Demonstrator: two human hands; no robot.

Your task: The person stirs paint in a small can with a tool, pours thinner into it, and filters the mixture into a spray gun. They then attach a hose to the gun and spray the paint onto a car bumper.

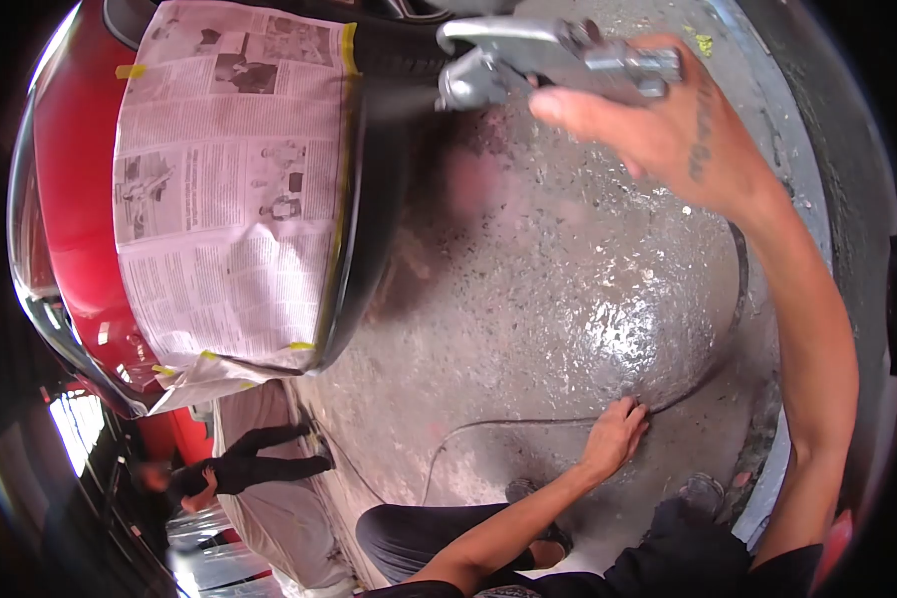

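My right hand (668, 130) is wrapped round a metal spray gun (568, 65) at the top. The gun's nozzle points left at a dark lower car panel (379, 179), with a faint mist between them. Newspaper sheets (234, 189), fixed with yellow tape (349, 50), cover the red bodywork beside this panel. Lower down, my left hand (618, 434) is closed round a thin dark hose (528, 423) above the floor. The hose curves up at the right towards my right forearm; its join to the gun is hidden.
Wet, shiny concrete floor (528, 299) lies below, with a pale kerb-like strip (812, 199) along the right. My bent knee and shoes show at the bottom. Another person (249, 468) in dark clothes stands at the lower left, near a sheet-covered object (279, 528).
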